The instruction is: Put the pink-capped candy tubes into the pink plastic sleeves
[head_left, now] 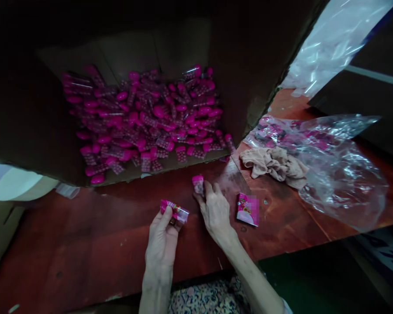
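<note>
Pinched between the thumb and fingers of my left hand (163, 237) is a pink printed plastic sleeve (180, 213), partly see-through at its right end. My right hand (217, 213) is closed around a small pink-capped bottle (198, 185) just above or on the table; I cannot tell which. To the right of this hand lies a flat pink printed stack or pack (246, 210), partly blurred. Beyond both hands, many small clear bottles (147, 126) with pink caps and pink beads or candies inside lie heaped in an open cardboard box.
The cardboard box (249, 87) stands on its side on the red-brown table (94, 244), opening toward me. At right are a crumpled beige cloth (277, 163) and a clear plastic bag (347, 174) with pink pieces. A white bowl (26, 185) sits at left.
</note>
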`<state>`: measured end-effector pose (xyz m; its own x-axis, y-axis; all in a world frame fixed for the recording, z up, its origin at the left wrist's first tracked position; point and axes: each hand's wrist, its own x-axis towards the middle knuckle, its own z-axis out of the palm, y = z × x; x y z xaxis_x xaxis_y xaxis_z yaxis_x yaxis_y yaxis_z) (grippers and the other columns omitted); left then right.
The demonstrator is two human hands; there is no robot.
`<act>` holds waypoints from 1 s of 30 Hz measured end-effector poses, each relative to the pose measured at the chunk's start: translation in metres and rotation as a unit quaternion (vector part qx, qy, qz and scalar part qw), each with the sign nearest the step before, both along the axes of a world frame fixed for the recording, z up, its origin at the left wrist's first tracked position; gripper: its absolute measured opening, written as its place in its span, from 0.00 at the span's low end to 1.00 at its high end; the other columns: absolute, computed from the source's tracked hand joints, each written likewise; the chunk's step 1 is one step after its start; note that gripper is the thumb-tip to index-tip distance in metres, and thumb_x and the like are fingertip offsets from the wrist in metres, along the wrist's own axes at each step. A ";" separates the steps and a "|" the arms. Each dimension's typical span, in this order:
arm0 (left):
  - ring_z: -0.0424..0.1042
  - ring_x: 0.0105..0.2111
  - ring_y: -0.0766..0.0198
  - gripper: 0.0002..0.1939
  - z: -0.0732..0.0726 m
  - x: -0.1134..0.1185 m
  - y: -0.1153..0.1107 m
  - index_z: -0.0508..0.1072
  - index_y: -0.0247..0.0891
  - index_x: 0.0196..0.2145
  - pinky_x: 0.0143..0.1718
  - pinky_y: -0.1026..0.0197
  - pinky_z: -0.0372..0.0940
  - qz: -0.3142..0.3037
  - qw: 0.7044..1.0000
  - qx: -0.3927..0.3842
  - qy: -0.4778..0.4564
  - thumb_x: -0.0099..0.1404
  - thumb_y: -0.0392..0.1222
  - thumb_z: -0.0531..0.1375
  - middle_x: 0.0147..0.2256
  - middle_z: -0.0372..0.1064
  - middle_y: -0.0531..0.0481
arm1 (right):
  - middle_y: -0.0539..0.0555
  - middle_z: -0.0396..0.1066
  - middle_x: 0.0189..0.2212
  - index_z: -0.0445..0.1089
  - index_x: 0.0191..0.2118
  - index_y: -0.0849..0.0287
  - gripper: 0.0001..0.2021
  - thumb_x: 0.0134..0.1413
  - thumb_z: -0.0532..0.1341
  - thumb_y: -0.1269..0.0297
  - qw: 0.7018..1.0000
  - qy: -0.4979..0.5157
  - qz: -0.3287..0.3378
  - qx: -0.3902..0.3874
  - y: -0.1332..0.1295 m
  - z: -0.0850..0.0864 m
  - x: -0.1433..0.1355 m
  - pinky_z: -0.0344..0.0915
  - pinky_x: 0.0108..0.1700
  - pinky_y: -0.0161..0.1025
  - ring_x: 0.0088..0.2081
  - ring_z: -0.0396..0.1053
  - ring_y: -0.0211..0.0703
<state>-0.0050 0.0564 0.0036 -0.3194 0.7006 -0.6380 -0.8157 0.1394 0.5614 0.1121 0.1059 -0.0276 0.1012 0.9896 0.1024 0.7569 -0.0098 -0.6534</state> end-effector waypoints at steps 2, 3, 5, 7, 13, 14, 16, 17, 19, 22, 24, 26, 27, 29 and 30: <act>0.70 0.24 0.70 0.06 0.000 -0.004 0.003 0.73 0.33 0.26 0.27 0.67 0.67 0.027 1.000 -0.005 -0.005 0.56 0.27 0.59 0.25 0.72 0.52 | 0.64 0.68 0.37 0.67 0.45 0.67 0.15 0.50 0.58 0.67 1.000 0.027 0.005 -0.003 -0.005 -0.001 0.003 0.64 0.35 0.44 0.35 0.68 0.51; 0.70 0.24 0.71 0.06 0.000 -0.006 0.005 0.72 0.33 0.26 0.27 0.67 0.67 0.039 0.999 -0.006 -0.007 0.56 0.27 0.58 0.25 0.72 0.52 | 0.62 0.69 0.36 0.67 0.44 0.67 0.15 0.49 0.59 0.66 0.999 0.039 0.008 -0.004 -0.010 0.001 0.006 0.65 0.36 0.43 0.35 0.68 0.49; 0.70 0.25 0.71 0.06 0.001 -0.008 0.008 0.72 0.34 0.27 0.27 0.67 0.67 0.059 0.998 -0.009 -0.012 0.57 0.26 0.58 0.25 0.72 0.53 | 0.58 0.71 0.32 0.68 0.42 0.66 0.14 0.49 0.60 0.64 0.995 0.094 0.016 -0.019 -0.022 0.008 0.014 0.66 0.34 0.40 0.32 0.69 0.45; 0.70 0.25 0.71 0.06 0.001 -0.009 0.011 0.72 0.34 0.27 0.27 0.67 0.66 0.072 0.997 -0.014 -0.015 0.57 0.26 0.58 0.26 0.71 0.53 | 0.55 0.72 0.29 0.68 0.40 0.64 0.13 0.49 0.60 0.62 0.979 0.193 0.021 -0.054 -0.036 0.018 0.019 0.67 0.31 0.37 0.28 0.69 0.42; 0.69 0.26 0.70 0.03 -0.003 -0.003 0.013 0.72 0.33 0.27 0.32 0.65 0.65 0.045 0.999 0.009 -0.024 0.57 0.30 0.59 0.27 0.71 0.51 | 0.52 0.71 0.32 0.69 0.41 0.59 0.14 0.46 0.62 0.63 0.936 0.331 0.062 -0.102 -0.065 0.033 0.012 0.67 0.33 0.37 0.31 0.69 0.40; 0.69 0.27 0.69 0.02 -0.004 -0.001 0.012 0.73 0.33 0.28 0.32 0.65 0.65 0.033 0.999 0.016 -0.025 0.56 0.31 0.60 0.27 0.72 0.50 | 0.52 0.71 0.32 0.69 0.41 0.59 0.13 0.46 0.62 0.63 0.939 0.324 0.066 -0.096 -0.066 0.033 0.010 0.67 0.34 0.37 0.31 0.69 0.40; 0.70 0.28 0.68 0.02 -0.006 0.003 0.010 0.73 0.33 0.29 0.34 0.65 0.65 0.016 0.999 0.027 -0.022 0.54 0.32 0.62 0.28 0.72 0.49 | 0.52 0.69 0.31 0.70 0.40 0.60 0.13 0.46 0.62 0.64 0.945 0.308 0.070 -0.086 -0.066 0.032 0.009 0.67 0.34 0.37 0.31 0.68 0.40; 0.70 0.28 0.69 0.03 -0.006 0.005 0.010 0.73 0.33 0.28 0.35 0.65 0.65 0.011 0.999 0.032 -0.018 0.53 0.32 0.63 0.28 0.72 0.49 | 0.52 0.68 0.30 0.70 0.40 0.60 0.13 0.46 0.62 0.64 0.946 0.303 0.073 -0.085 -0.065 0.032 0.009 0.66 0.33 0.36 0.31 0.67 0.40; 0.70 0.27 0.69 0.04 -0.006 0.008 0.009 0.74 0.33 0.28 0.35 0.65 0.64 0.000 0.999 0.039 -0.005 0.51 0.33 0.64 0.27 0.73 0.50 | 0.51 0.67 0.28 0.71 0.39 0.61 0.12 0.46 0.62 0.65 0.946 0.301 0.080 -0.091 -0.064 0.032 0.010 0.65 0.31 0.34 0.30 0.66 0.39; 0.70 0.27 0.69 0.06 -0.005 0.010 0.010 0.74 0.34 0.27 0.34 0.66 0.64 -0.024 0.998 0.050 0.020 0.49 0.35 0.66 0.26 0.72 0.51 | 0.50 0.65 0.27 0.72 0.37 0.61 0.10 0.46 0.61 0.64 0.943 0.303 0.086 -0.103 -0.063 0.034 0.013 0.65 0.30 0.33 0.29 0.65 0.38; 0.70 0.28 0.69 0.06 -0.006 0.012 0.010 0.74 0.34 0.28 0.34 0.65 0.64 -0.039 0.997 0.057 0.030 0.50 0.35 0.66 0.27 0.73 0.51 | 0.50 0.65 0.27 0.71 0.37 0.61 0.10 0.48 0.60 0.64 0.944 0.301 0.086 -0.104 -0.064 0.034 0.014 0.65 0.31 0.33 0.29 0.65 0.38; 0.70 0.29 0.68 0.07 -0.007 0.013 0.010 0.74 0.34 0.30 0.34 0.65 0.65 -0.052 0.996 0.062 0.035 0.51 0.36 0.65 0.28 0.73 0.51 | 0.50 0.64 0.27 0.71 0.37 0.60 0.09 0.50 0.59 0.64 0.950 0.284 0.081 -0.096 -0.064 0.032 0.015 0.64 0.31 0.33 0.29 0.65 0.39; 0.70 0.29 0.68 0.07 -0.007 0.014 0.010 0.74 0.34 0.30 0.35 0.65 0.65 -0.057 0.996 0.063 0.037 0.51 0.35 0.65 0.29 0.73 0.50 | 0.50 0.64 0.27 0.71 0.38 0.60 0.09 0.51 0.58 0.64 0.955 0.271 0.078 -0.089 -0.064 0.031 0.015 0.64 0.31 0.33 0.29 0.64 0.39; 0.70 0.30 0.68 0.08 -0.007 0.016 0.009 0.73 0.34 0.31 0.35 0.64 0.65 -0.066 0.995 0.067 0.045 0.51 0.35 0.64 0.30 0.73 0.50 | 0.51 0.64 0.28 0.70 0.39 0.60 0.09 0.52 0.58 0.65 0.966 0.239 0.070 -0.071 -0.065 0.028 0.014 0.64 0.32 0.34 0.30 0.65 0.40; 0.71 0.31 0.67 0.08 -0.007 0.017 0.008 0.73 0.34 0.32 0.36 0.64 0.65 -0.069 0.994 0.068 0.050 0.51 0.34 0.65 0.31 0.73 0.50 | 0.51 0.64 0.29 0.70 0.40 0.59 0.10 0.52 0.58 0.65 0.970 0.225 0.068 -0.061 -0.065 0.027 0.013 0.64 0.32 0.34 0.30 0.65 0.40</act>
